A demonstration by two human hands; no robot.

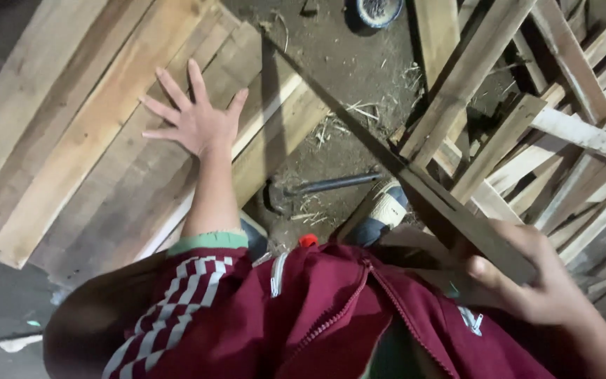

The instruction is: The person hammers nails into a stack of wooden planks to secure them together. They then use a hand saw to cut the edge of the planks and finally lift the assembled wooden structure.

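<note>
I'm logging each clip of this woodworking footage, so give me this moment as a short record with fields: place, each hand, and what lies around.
place: dirt floor with scrap wood
left hand: left hand open, fingers spread, palm down on the stacked planks
right hand: right hand closed around one end of a long dark wooden slat
between the feet: hammer lying on the dirt
right side: loose pile of wooden slats
top edge: round blue bowl, partly cut off
clothing: maroon jacket, shoe

Bare dirt floor (348,67) lies open between stacked planks (92,133) and tangled slats (527,133).
</note>
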